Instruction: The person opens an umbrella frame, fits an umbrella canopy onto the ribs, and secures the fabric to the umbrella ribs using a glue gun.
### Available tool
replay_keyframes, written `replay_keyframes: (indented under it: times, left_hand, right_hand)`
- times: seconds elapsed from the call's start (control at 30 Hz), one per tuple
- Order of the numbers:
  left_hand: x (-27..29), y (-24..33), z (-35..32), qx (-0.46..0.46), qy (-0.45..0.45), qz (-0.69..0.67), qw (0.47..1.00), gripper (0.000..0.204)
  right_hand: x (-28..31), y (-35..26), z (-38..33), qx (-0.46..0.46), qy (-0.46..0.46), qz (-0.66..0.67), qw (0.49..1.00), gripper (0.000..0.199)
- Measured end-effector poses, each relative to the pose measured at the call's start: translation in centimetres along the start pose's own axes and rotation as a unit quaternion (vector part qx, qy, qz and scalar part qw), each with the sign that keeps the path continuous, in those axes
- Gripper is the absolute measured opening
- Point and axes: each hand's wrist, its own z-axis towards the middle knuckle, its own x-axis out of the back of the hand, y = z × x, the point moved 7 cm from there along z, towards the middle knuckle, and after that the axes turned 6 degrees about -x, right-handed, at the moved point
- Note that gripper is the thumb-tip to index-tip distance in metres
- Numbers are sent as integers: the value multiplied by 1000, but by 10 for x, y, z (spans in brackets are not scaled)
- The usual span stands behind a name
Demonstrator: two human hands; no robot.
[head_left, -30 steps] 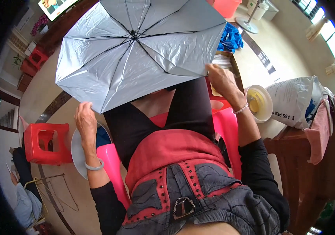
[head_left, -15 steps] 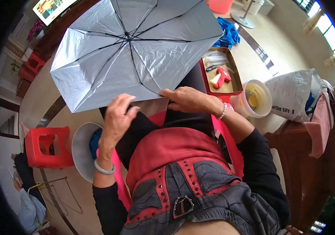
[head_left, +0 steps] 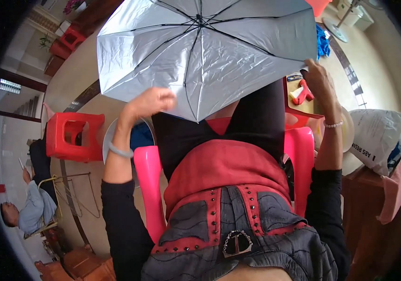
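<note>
An opened umbrella [head_left: 238,51] with a silver inner side and thin black ribs spreads out in front of me, above my knees. Its ribs meet at a dark hub [head_left: 199,20] near the top of the view. My right hand [head_left: 321,83] grips the canopy's right corner, fingers closed at the rim. Over the near left edge hovers my left hand [head_left: 152,102], slightly blurred, its fingers loosely bent and apart, with nothing visible in them. One canopy tip points down between my thighs.
At right, a box [head_left: 303,107] holds a red-and-white glue gun [head_left: 302,92], beside a pale bucket [head_left: 348,131] and a white sack [head_left: 380,136]. Left are a red stool [head_left: 75,136] and a grey bin [head_left: 111,129] with blue cloth. A person [head_left: 36,206] sits farther left. Pink chair arms flank me.
My right hand has gone from the near rim out to the right corner. The umbrella has turned and sits farther right in view. The left hand's fingers have bent more over the near edge.
</note>
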Motion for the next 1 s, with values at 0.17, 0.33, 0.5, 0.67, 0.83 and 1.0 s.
replay_keyframes:
  times: [0.17,0.33,0.5,0.67,0.83,1.0]
  left_hand:
    - [4,-68,52,234,38,14,971,37]
    - [-34,-69,92,247,87,44,964,38]
    - [-57,-91,109,228,170,136,949,32]
    - [-63,-111,108,194,173,108,959,29]
    - [-55,-92,91,187,242,13,952,23]
    - [-64,-84,112,160,217,-2,963,22]
  right_hand:
    - [-21,-46,-16,63,-155,47,985,12]
    - [-28,-70,-30,183,-142,-23,973,15]
    - [-41,-71,-33,249,-151,-61,955,13]
    - [-31,-27,-22,-35,-338,398,852,23]
    - [-31,74,1,-202,-96,430,875,23]
    - [-144,190,-32,-103,-146,-48,983,36]
